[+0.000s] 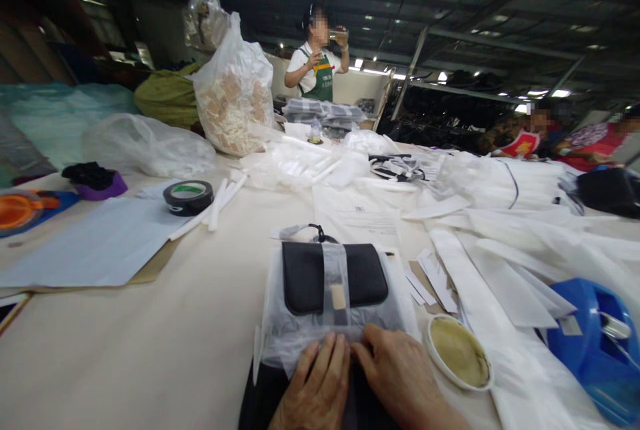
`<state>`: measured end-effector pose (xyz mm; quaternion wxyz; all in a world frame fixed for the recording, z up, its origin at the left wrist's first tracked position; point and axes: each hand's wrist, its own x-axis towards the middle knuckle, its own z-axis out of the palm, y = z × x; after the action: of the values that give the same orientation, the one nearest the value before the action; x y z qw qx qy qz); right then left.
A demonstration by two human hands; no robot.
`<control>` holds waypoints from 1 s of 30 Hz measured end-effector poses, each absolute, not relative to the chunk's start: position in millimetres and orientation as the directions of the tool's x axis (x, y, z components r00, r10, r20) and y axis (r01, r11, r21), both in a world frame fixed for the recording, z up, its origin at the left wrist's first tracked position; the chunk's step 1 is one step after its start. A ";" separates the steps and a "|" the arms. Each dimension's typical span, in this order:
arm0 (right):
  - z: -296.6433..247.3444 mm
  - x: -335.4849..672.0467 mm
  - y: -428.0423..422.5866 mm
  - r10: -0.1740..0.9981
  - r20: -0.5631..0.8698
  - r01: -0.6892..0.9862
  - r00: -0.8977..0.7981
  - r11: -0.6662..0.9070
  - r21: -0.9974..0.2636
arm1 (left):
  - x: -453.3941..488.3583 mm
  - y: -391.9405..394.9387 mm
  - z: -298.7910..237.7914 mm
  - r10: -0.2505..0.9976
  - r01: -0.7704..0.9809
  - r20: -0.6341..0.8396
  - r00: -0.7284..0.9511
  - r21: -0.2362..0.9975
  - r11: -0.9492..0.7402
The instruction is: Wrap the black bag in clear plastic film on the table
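Note:
A black wallet-like pouch lies on the table before me, wrapped in thin translucent paper with a paper band across its middle. My left hand and my right hand rest side by side on the near edge of the wrapping, fingers pressed down flat on the paper. A black cord sticks out behind the pouch. Under my wrists a dark piece shows.
A small round dish sits right of my right hand, a blue tape dispenser beyond it. White paper strips, a black tape roll and a bag of tan pieces lie further off. A person stands at the far end.

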<state>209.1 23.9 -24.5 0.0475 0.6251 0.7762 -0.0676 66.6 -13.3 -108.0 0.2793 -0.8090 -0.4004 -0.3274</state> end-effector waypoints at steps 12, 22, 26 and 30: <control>-30.4 224.9 14.0 0.978 -0.159 0.928 -0.136 0.070 -0.367 | 68.3 -16.1 -100.8 0.513 0.825 0.689 0.512 -0.228 -0.517; -33.2 245.0 15.2 0.998 -0.027 0.971 -0.052 0.044 -0.235 | 67.8 -9.1 -111.0 0.425 0.823 0.761 0.491 -0.245 -0.512; -60.4 272.9 6.4 0.911 0.406 0.947 -0.077 0.194 -0.257 | 68.8 -4.7 -112.4 0.317 0.805 0.838 0.443 -0.217 -0.553; -107.0 305.4 -0.7 0.862 0.461 0.909 -0.210 0.345 -0.233 | 47.0 -10.7 -100.9 0.336 0.830 0.862 0.379 -0.157 -0.536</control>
<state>305.4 -0.7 -107.0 -0.2642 0.5704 0.7765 0.0442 47.0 -10.7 -100.9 0.3008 -0.7741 -0.3765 -0.4105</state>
